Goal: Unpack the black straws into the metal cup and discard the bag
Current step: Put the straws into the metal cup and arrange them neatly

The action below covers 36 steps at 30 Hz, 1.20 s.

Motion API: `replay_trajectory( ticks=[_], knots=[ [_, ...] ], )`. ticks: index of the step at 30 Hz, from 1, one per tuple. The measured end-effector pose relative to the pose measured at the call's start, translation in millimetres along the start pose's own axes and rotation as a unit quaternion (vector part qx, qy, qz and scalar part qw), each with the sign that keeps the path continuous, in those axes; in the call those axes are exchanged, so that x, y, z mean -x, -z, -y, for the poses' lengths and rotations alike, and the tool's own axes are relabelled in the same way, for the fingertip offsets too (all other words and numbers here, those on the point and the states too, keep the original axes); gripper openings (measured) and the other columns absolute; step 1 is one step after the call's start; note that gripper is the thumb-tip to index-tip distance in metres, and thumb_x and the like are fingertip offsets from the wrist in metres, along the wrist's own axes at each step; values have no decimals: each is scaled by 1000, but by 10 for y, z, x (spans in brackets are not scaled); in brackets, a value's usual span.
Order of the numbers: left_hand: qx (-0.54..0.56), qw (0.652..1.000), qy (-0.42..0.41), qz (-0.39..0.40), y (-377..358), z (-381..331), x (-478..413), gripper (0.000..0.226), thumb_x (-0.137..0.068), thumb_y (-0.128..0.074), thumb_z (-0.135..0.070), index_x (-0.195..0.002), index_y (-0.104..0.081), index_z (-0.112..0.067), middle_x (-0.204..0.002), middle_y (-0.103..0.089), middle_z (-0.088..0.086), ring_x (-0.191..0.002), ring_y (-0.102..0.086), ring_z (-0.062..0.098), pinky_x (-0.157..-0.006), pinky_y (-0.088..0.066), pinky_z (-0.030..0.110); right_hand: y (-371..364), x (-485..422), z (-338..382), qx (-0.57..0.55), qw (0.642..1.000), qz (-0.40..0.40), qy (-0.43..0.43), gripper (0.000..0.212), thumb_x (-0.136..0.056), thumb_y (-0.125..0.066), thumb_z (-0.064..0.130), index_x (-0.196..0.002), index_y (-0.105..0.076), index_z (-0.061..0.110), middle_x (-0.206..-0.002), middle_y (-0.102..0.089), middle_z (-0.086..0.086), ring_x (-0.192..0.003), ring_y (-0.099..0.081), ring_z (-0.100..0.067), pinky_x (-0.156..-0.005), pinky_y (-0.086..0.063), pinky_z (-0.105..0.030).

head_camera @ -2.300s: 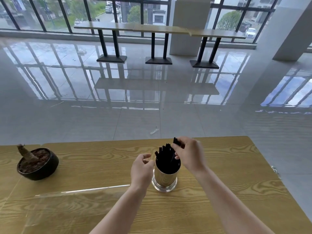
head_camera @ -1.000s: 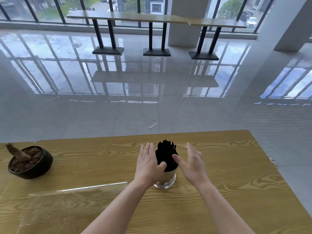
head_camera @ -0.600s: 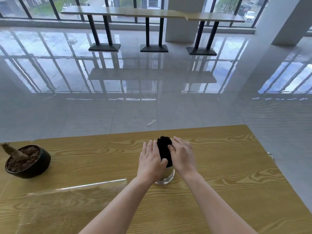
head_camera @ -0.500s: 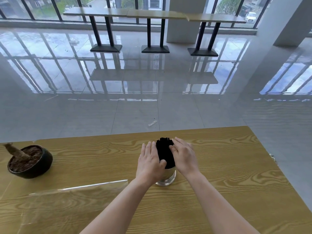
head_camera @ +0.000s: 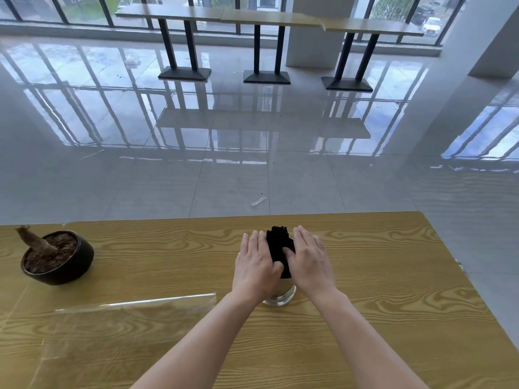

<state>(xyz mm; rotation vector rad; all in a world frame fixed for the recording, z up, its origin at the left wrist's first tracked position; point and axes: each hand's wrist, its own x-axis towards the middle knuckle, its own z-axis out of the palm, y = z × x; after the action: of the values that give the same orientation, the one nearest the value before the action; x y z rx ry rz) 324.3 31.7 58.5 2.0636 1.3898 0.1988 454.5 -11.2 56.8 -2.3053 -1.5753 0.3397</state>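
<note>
Your left hand (head_camera: 257, 266) and right hand (head_camera: 313, 262) are flat-fingered, pressing the black straws (head_camera: 276, 242) from both sides. They stand in the metal cup (head_camera: 280, 296) mid-table (head_camera: 393, 276); the clear bag (head_camera: 134, 318) lies near-left.

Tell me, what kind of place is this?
Probably a café or canteen hall, though I can't be sure. Long high tables stand along big windows, the tiled floor is wide and shiny, and a cup of straws sits on the wooden table in front.
</note>
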Motion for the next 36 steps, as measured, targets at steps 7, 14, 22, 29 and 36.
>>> replay_trajectory(
  ticks=[7,14,22,29,36],
  knots=[
    [-23,1000,20,6,-36,-59,12,77,-95,-39,-31,-159,-3,-7,-169,-3,10,-155,9,26,-126,-9,42,-13,-60,-3,-28,997,66,-5,68,-104,-41,46,-159,-21,12,-168,-19,-4,-153,-12,-22,-124,-11,-35],
    [-11,1000,22,-12,9,2,76,80,-93,-42,-30,-159,-2,-8,-169,-3,8,-156,8,23,-126,-10,41,87,-1,-87,-90,995,29,12,69,-103,-47,43,-161,-17,20,-166,-24,2,-153,-14,-19,-121,-13,-29],
    [-42,997,-58,-31,-37,-38,94,84,-94,-41,-34,-159,9,-15,-170,4,-1,-155,11,15,-126,-8,45,131,-41,-27,-10,989,58,135,63,-105,-31,50,-161,-5,33,-167,1,22,-155,3,-8,-125,-10,-33],
    [18,998,-51,-35,30,8,104,87,-88,-42,-23,-160,7,-19,-169,-1,-8,-155,7,11,-125,-10,45,149,-48,-66,-57,987,58,137,66,-106,-41,39,-161,-5,34,-164,-1,26,-155,2,-6,-126,-10,-33],
    [22,998,-39,-48,36,11,107,82,-91,-43,-22,-160,1,-15,-170,-6,-2,-155,4,13,-125,-13,44,170,-2,-149,-60,995,36,78,76,-101,-48,50,-162,-9,26,-168,-10,14,-155,-3,-11,-122,-14,-31]
  ],
)
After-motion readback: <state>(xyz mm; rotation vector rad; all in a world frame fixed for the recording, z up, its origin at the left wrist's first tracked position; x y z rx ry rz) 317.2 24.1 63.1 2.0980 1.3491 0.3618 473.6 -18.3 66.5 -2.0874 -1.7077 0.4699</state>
